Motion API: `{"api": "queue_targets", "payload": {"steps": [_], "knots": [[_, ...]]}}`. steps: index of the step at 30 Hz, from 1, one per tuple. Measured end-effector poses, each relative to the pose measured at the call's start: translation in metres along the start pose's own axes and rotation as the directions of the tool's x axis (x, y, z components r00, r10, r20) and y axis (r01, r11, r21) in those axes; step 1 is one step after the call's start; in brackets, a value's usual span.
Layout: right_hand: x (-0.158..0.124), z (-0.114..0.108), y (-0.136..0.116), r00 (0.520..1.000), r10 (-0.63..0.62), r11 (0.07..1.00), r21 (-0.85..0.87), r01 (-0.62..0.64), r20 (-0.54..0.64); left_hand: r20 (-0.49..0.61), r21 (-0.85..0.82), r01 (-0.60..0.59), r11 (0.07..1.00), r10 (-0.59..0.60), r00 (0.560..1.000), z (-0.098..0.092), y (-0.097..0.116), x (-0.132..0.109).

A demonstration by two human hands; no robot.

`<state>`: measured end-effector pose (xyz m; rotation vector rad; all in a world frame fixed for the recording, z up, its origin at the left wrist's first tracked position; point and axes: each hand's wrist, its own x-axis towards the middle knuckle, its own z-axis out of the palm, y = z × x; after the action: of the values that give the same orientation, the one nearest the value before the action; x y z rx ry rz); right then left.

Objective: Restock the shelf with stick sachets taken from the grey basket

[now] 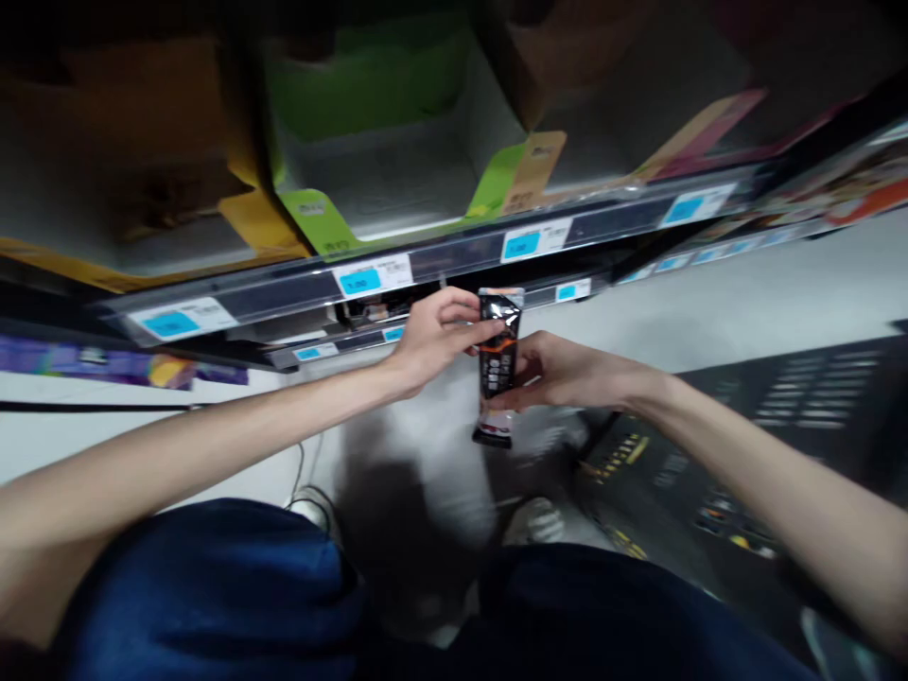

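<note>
A narrow black snack packet (498, 364) with an orange stripe and a pale lower part is held upright between both hands, in front of the shelf edge. My left hand (444, 331) pinches its upper left side, thumb across the front. Lower down on the right, my right hand (546, 374) grips the packet's other edge, with the thumb on its front. The print is too blurred to read, and some fingers are hidden behind the packet.
Above the hands runs a shelf rail (446, 260) with blue-and-white price tags. Open cardboard display boxes, one a green box (369, 85), stand on that shelf. A black carton with printed text (681, 473) is on the floor at right. My knees (213, 586) are below.
</note>
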<state>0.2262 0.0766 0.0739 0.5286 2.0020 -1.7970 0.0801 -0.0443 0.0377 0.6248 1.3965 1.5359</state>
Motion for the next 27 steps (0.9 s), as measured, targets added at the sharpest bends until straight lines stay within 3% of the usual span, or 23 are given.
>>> {"api": "queue_targets", "payload": {"steps": [2, 6, 11, 16, 18, 20, 23, 25, 27], "knots": [[0.002, -0.002, 0.004, 0.998, 0.048, 0.999, -0.024, -0.047, 0.047, -0.001, -0.015, 0.016, 1.0, -0.016, 1.0, 0.001, -0.005, -0.003], [0.01, -0.006, 0.014, 0.998, 0.053, 0.999, 0.01, -0.052, -0.038, 0.03, -0.02, 0.034, 0.999, -0.034, 0.999, 0.004, -0.017, -0.016], [0.012, -0.005, 0.012, 0.99, 0.036, 0.998, 0.053, -0.029, -0.134, 0.162, 0.153, -0.022, 0.988, -0.003, 0.987, 0.006, -0.029, -0.028], [0.007, -0.003, -0.002, 0.993, 0.113, 0.994, -0.005, -0.114, -0.041, 0.345, 0.409, -0.171, 0.897, 0.022, 0.938, -0.026, -0.029, -0.009], [0.005, -0.006, -0.006, 0.985, 0.171, 0.968, -0.183, -0.172, -0.019, 0.394, 0.618, -0.254, 0.744, -0.014, 0.919, -0.048, -0.024, 0.003], [0.002, -0.011, -0.008, 0.976, 0.216, 0.892, -0.398, -0.213, -0.038, 0.384, 0.818, -0.313, 0.483, -0.053, 0.922, -0.072, -0.017, 0.012], [-0.001, -0.014, -0.01, 0.975, 0.216, 0.782, -0.587, -0.209, -0.06, 0.325, 0.944, -0.32, 0.083, -0.069, 0.943, -0.103, -0.008, 0.02], [-0.003, -0.013, -0.013, 0.978, 0.205, 0.759, -0.624, -0.185, -0.04, 0.28, 0.954, -0.288, -0.079, -0.099, 0.955, -0.118, -0.005, 0.022], [-0.005, -0.011, -0.016, 0.98, 0.198, 0.749, -0.643, -0.164, -0.02, 0.235, 0.956, -0.252, -0.15, -0.119, 0.965, -0.128, -0.005, 0.024]]}}
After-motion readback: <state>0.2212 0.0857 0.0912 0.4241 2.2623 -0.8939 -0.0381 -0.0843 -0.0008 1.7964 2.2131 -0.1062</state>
